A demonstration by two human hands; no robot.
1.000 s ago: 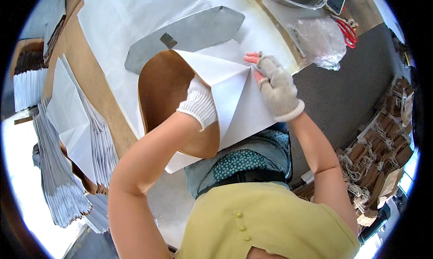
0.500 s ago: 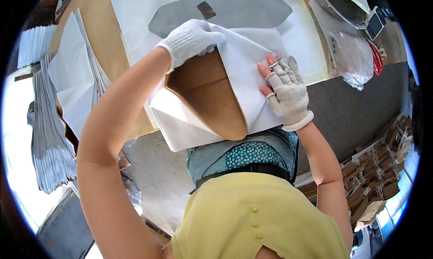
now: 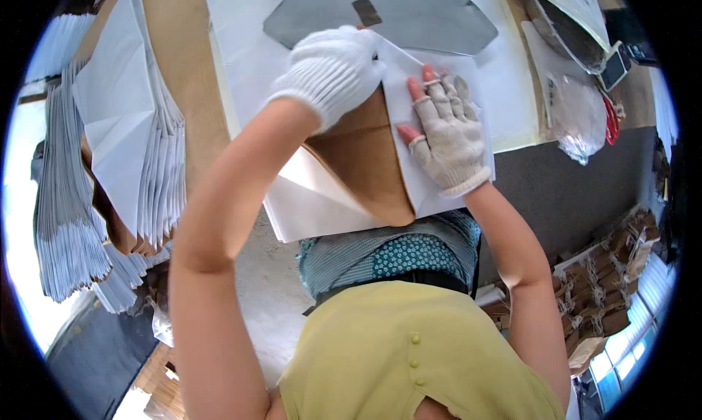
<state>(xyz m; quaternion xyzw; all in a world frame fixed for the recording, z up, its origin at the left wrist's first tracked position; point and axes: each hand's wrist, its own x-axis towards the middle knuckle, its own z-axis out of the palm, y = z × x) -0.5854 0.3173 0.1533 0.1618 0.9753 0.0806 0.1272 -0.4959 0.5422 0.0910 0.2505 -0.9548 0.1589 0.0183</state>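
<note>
A paper bag (image 3: 358, 157), white outside and brown inside, lies in front of me at the table's near edge with its folded end spread apart. My left hand (image 3: 336, 73), in a white knit glove, is curled closed over the far end of the brown opening; its fingertips are partly hidden where they meet the paper. Spread flat on the bag's white right side is my right hand (image 3: 447, 124), its glove leaving some fingertips bare. Just beyond both hands rests a long grey plate (image 3: 424, 18) with pointed ends and a dark patch.
Folded white paper bags (image 3: 121, 120) stand fanned at the table's left, beside another thick stack (image 3: 66, 208). At the right are a clear plastic bag (image 3: 578, 120), a red cord (image 3: 611, 120) and a round container (image 3: 559, 21). Brown tied bundles (image 3: 599, 281) sit low on the right.
My left hand has moved right and turned over with its back upward. My right hand has slid slightly left and lies flatter on the white paper. The brown opening looks narrower.
</note>
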